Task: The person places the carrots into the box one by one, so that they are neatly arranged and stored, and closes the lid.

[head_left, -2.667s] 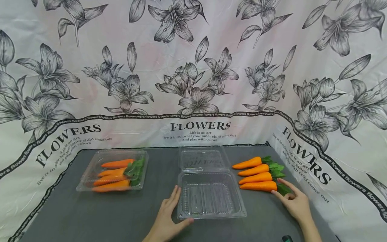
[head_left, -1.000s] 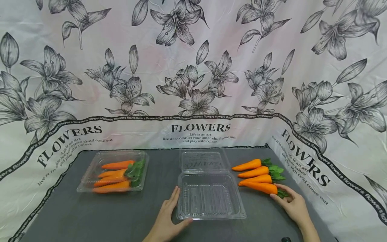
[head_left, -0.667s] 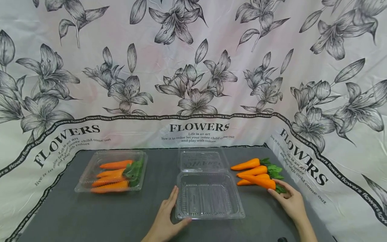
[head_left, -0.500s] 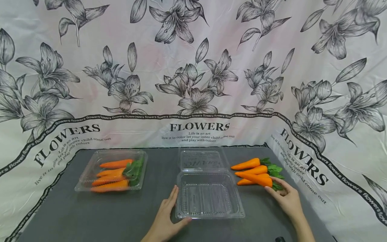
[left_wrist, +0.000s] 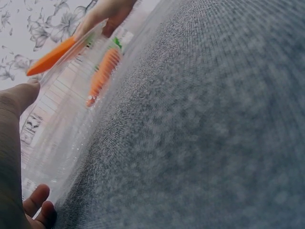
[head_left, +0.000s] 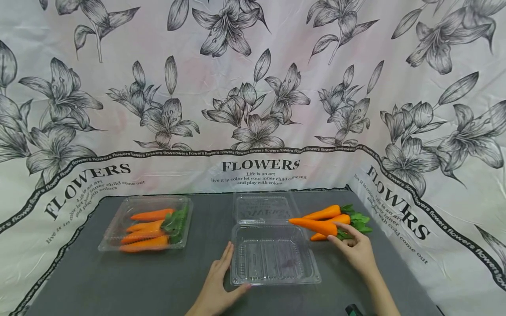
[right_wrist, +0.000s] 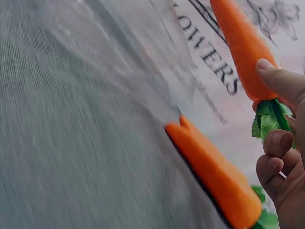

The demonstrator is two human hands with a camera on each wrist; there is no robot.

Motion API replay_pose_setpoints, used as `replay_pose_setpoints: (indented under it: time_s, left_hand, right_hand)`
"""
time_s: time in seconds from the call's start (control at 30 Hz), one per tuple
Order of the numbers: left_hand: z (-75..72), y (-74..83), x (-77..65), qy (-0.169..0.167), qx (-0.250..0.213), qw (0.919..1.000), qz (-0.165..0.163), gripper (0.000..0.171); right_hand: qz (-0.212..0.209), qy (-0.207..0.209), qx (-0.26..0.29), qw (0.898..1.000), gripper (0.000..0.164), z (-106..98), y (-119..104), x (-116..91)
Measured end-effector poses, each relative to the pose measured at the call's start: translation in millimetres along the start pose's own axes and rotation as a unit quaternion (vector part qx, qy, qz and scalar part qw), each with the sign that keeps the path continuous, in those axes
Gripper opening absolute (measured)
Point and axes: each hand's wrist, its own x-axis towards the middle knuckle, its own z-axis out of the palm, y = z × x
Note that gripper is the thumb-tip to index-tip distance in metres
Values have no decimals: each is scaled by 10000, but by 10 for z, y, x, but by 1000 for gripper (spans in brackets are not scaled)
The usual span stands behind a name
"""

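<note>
Right of frame centre, the right hand (head_left: 357, 251) is pinching a carrot (head_left: 314, 225) near its leaves (right_wrist: 269, 119), while at lower centre the spread left hand (head_left: 216, 281) is touching a clear container (head_left: 272, 261).

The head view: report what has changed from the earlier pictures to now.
The right hand has gripped the row's nearest orange tapered carrot with green leaves and raised it leftward, its tip now overlapping the open clear plastic box in view. Unchanged: the left hand against that box, the three other carrots and the closed clear plastic box of carrots.
</note>
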Motion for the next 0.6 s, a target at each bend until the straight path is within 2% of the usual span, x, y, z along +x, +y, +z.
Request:
replay_pose_setpoints:
  time_s: [0.1, 0.27, 0.6]
  left_hand:
    - [2, -2, 2, -4, -8, 10000, -22, 111]
    - [3, -2, 6, -29, -23, 10000, -70, 111]
    - [-17, 9, 14, -85, -128, 9996, -227, 112]
  right_hand:
    - [-213, -132, 122, 9996, 42, 125, -76, 21]
    - [-555, -313, -9, 9980, 44, 330, -200, 59]
    - [-668, -709, -513, 9939, 44, 711, -394, 78]
